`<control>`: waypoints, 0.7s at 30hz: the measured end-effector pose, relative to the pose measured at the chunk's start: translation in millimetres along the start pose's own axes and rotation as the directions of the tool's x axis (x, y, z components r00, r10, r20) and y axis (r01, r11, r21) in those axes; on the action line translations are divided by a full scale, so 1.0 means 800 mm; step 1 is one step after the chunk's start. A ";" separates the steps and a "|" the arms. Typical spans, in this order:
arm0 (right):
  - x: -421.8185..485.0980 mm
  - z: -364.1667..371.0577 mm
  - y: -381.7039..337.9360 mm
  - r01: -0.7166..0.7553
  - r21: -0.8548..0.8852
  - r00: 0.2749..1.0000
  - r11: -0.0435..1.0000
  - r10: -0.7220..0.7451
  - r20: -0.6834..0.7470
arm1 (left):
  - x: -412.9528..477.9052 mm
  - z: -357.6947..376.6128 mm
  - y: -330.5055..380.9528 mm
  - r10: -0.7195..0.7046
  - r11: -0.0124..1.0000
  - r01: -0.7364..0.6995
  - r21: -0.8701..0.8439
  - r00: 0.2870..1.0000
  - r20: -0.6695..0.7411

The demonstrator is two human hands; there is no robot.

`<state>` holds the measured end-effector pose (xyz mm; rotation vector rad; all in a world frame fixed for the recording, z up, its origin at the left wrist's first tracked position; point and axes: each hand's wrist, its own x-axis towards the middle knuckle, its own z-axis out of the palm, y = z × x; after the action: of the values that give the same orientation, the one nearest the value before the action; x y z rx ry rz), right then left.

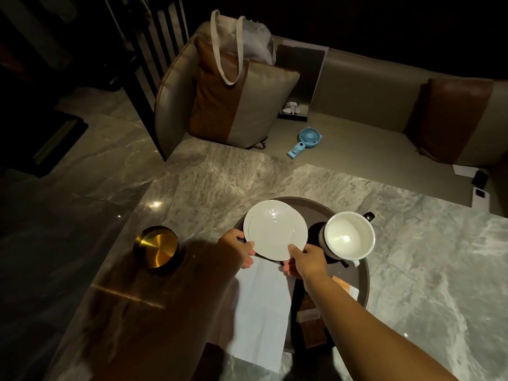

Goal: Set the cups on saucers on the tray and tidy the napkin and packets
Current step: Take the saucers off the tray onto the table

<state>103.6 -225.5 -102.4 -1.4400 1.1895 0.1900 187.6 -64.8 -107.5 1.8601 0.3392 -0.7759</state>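
Across the lower two thirds of the frame, a grey marble table (412,257). Behind it, along the upper frame, a beige bench seat (357,86) with a brown-and-beige cushion (233,100) at upper centre and a second cushion (450,116) at upper right. A white tote bag (247,37) stands behind the first cushion, its strap looped over the cushion front.

Centre of frame: round dark tray (362,273) on the table. A white napkin (261,312) lies flat from the tray's near left part and overhangs toward the bottom of the frame.

Above the tray's left part, stacked white saucers (275,229); a second rim shows at the left edge, count uncertain. Both hands hold the stack by its near edge. Left hand (237,250): thumb on top of the rim, fingers curled under it. Right hand (305,261): thumb pressed on the rim top, fingers tucked beneath. Cannot tell whether the stack touches the tray.

Right part of the tray: white-lined cup (347,235), upright, dark outside, apparently nested on a second cup; dark handle (368,215) points to the upper right. No saucer under it.

Near right of the tray, partly hidden by the right forearm: brown and orange packets (313,328), loosely overlapped.

Left of the tray, on the table: brass bowl (156,246), well apart from the tray.

On the seat, upper centre-right: small blue hand fan (305,141), lying flat. Behind it, a dark box (294,108) with white tissue showing.
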 end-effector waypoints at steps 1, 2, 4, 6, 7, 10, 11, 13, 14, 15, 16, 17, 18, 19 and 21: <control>-0.001 -0.001 0.001 0.002 -0.006 1.000 1.000 -0.002 0.000 | 0.000 0.001 0.000 0.003 1.000 -0.003 0.003 1.000 -0.001; -0.003 -0.001 0.003 0.003 -0.007 1.000 1.000 -0.003 0.004 | 0.000 0.002 -0.002 0.006 1.000 -0.006 0.005 1.000 -0.006; -0.008 -0.004 0.006 0.007 0.005 1.000 1.000 -0.008 0.020 | -0.002 0.004 -0.004 0.019 1.000 -0.019 0.004 1.000 -0.022; -0.015 -0.007 0.011 0.013 0.020 0.999 1.000 -0.014 0.032 | -0.006 0.006 -0.008 0.033 0.999 -0.033 -0.007 0.999 -0.039; -0.019 -0.009 0.014 0.019 0.030 0.999 0.999 -0.020 0.038 | -0.008 0.007 -0.010 0.032 0.999 -0.033 -0.024 0.998 -0.048; -0.031 -0.016 0.021 0.030 0.080 0.996 0.996 -0.036 0.078 | -0.015 0.011 -0.014 0.015 0.993 -0.024 -0.119 0.997 -0.078; -0.036 -0.019 0.022 0.032 0.086 0.995 0.996 -0.040 0.093 | -0.018 0.011 -0.015 0.006 0.990 -0.018 -0.138 0.996 -0.084; -0.044 -0.024 0.026 0.051 0.085 0.991 0.995 -0.061 0.121 | -0.025 0.009 -0.016 -0.015 0.986 0.001 -0.167 0.997 -0.082; -0.048 -0.027 0.028 0.060 0.090 0.988 0.994 -0.072 0.136 | -0.028 0.007 -0.018 -0.020 0.985 0.008 -0.174 0.997 -0.072; -0.053 -0.031 0.031 0.067 0.102 0.985 0.993 -0.082 0.151 | -0.032 0.005 -0.018 -0.022 0.985 0.010 -0.174 0.998 -0.062; -0.057 -0.034 0.033 0.071 0.115 0.982 0.991 -0.089 0.164 | -0.036 0.003 -0.020 -0.017 0.985 0.008 -0.173 0.998 -0.054; -0.061 -0.038 0.036 0.074 0.128 0.980 0.989 -0.096 0.176 | -0.041 0.001 -0.020 -0.011 0.985 0.003 -0.171 0.999 -0.047; -0.066 -0.042 0.038 0.079 0.141 0.976 0.987 -0.105 0.191 | -0.047 -0.002 -0.021 -0.003 0.986 -0.004 -0.164 0.999 -0.043; -0.071 -0.046 0.040 0.086 0.156 0.970 0.984 -0.119 0.212 | -0.053 -0.004 -0.021 0.005 0.988 -0.011 -0.152 0.999 -0.042; -0.081 -0.053 0.044 0.104 0.184 0.955 0.977 -0.150 0.257 | -0.068 -0.009 -0.021 0.026 0.991 -0.031 -0.132 0.999 -0.042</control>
<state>27.1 -217.5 -67.3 -1.2900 0.8658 0.1851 139.9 -45.0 -82.6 1.7531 0.3802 -0.6814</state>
